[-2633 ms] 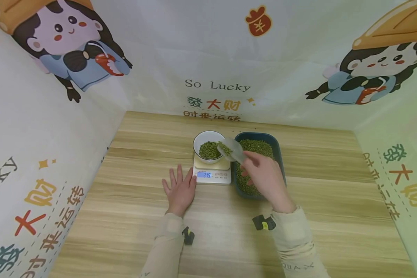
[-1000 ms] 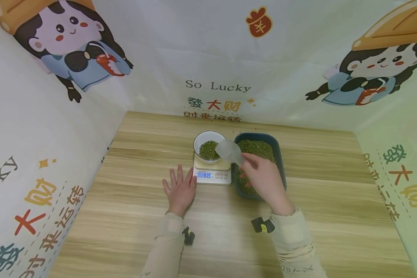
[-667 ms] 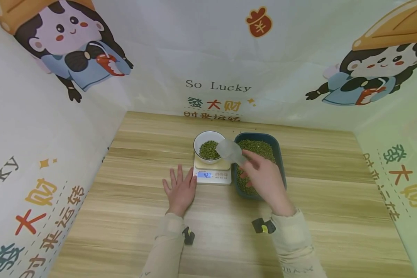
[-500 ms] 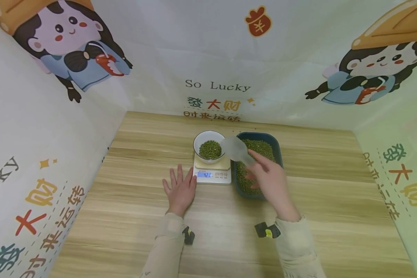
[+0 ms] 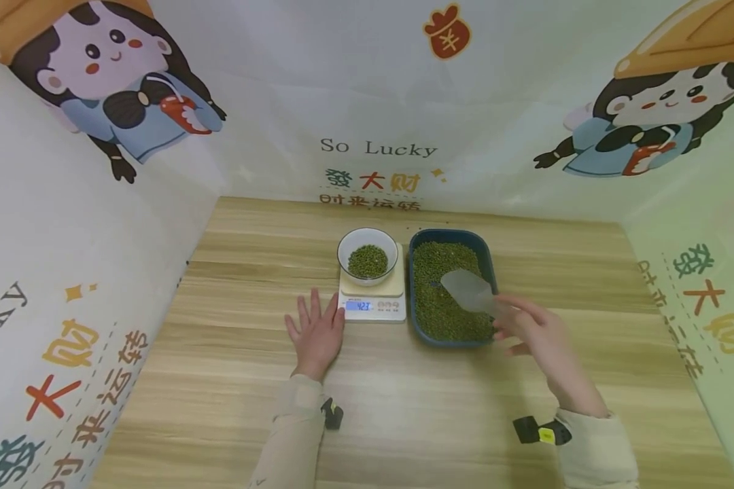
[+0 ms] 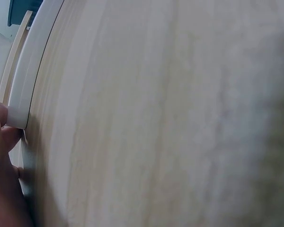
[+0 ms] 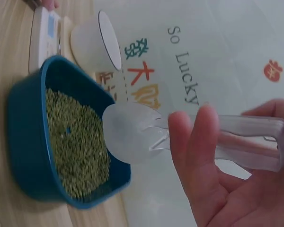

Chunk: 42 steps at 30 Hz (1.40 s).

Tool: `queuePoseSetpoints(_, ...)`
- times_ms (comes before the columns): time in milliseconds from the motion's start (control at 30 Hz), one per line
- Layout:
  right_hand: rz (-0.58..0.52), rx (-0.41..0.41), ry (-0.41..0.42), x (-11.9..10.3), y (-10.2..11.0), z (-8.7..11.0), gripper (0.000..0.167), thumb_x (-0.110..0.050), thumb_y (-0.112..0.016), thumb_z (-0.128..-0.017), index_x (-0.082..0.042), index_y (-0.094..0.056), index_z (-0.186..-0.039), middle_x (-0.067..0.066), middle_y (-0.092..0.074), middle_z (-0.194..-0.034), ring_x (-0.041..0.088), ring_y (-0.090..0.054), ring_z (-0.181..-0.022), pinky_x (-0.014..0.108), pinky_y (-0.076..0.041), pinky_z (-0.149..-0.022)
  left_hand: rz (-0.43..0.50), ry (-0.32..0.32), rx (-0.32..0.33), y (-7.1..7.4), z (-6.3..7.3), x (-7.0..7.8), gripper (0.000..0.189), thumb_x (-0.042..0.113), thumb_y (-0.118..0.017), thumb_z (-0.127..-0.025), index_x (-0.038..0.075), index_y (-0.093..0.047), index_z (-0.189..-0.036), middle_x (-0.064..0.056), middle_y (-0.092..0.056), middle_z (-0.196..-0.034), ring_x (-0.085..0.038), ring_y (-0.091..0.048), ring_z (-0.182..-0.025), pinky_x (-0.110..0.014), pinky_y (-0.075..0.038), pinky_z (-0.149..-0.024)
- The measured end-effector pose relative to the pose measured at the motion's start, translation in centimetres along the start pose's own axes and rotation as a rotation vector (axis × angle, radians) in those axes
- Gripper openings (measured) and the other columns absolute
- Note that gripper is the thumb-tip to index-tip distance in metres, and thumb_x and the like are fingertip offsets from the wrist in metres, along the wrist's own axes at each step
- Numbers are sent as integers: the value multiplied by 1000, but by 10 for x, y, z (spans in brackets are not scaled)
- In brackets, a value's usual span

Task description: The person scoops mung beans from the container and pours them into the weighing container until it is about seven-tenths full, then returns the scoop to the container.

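R hand [image 5: 541, 339]: fingers grip scoop [image 5: 467, 291], seems empty, over tub [image 7: 26, 142] | L hand [image 5: 318, 339]: fingers spread, touching scale [image 5: 387, 289] | bowl [image 5: 367, 238] on scale nr counter's [image 5: 269, 265] far edge | some beans [image 5: 368, 261] in, tub plenty left; prob part-done

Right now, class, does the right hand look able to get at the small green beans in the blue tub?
Probably yes: the right hand holds the translucent scoop by the blue tub, whose top is open, with no lid over the small green beans.
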State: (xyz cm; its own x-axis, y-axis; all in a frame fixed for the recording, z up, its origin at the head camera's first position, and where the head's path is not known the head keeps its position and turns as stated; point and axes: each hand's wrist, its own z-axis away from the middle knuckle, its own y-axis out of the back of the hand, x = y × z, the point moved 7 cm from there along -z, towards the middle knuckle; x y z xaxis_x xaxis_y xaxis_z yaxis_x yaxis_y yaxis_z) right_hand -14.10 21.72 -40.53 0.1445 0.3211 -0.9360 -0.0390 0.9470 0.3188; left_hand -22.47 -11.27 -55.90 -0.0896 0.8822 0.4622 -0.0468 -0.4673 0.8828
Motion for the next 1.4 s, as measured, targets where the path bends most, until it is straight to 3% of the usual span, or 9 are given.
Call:
queuePoseSetpoints(133,14,-87,4,6,15,6,40,-25,-42,-95,-7,-44,-131,14,-62,-98,23,-61,-83,39,-52,-64,6,-7,3,2,0,0,48,47,-20,-95,30,-31,-139,-5,0,-150,-32,11,-133,-58,14,-98)
queuePoseSetpoints(267,-4,-178,-19,8,22,9,43,-30,-40,-96,-3,-44,-129,14,-63,-96,28,-61,-86,39,-52,-68,-4,3,0,2,0,-2,49,48,-20,-95,31,-30,-139,-4,0,-150,-31,11,-133,-57,14,-98)
queuePoseSetpoints(433,4,-219,-64,5,26,7,53,-40,-35,-95,1,-46,-127,17,-64,-94,31,-62,-85,39,-52,-68,-7,4,-5,0,0,-3,49,49,-19,-94,33,-30,-139,-3,1,-150,-30,12,-133,-57,15,-98)
queuePoseSetpoints(767,190,-140,-121,-4,27,1,64,-51,-33,-92,3,-49,-123,17,-63,-86,29,-63,-76,36,-53,-63,-5,5,0,1,0,-3,48,47,-19,-95,32,-29,-139,-3,1,-150,-31,13,-133,-57,15,-98)
queuePoseSetpoints(1000,218,-56,-96,4,16,-2,69,-57,-30,-90,0,-51,-122,19,-64,-91,25,-64,-75,32,-53,-62,-14,7,-5,1,-1,-3,48,48,-19,-95,33,-29,-139,-3,1,-150,-30,13,-133,-57,15,-98)
queuePoseSetpoints(1200,111,36,-106,26,9,-2,68,-56,-31,-90,1,-50,-122,23,-62,-92,26,-64,-76,33,-53,-63,-30,11,-15,-2,-2,-3,49,49,-17,-94,33,-27,-140,-2,3,-150,-30,15,-133,-56,17,-98)
queuePoseSetpoints(1400,26,28,-131,52,2,-1,65,-51,-43,-89,0,-42,-129,26,-57,-104,27,-63,-81,35,-53,-64,-29,7,-7,0,-1,-2,49,48,-17,-95,32,-29,-139,-3,2,-150,-31,13,-133,-57,15,-98)
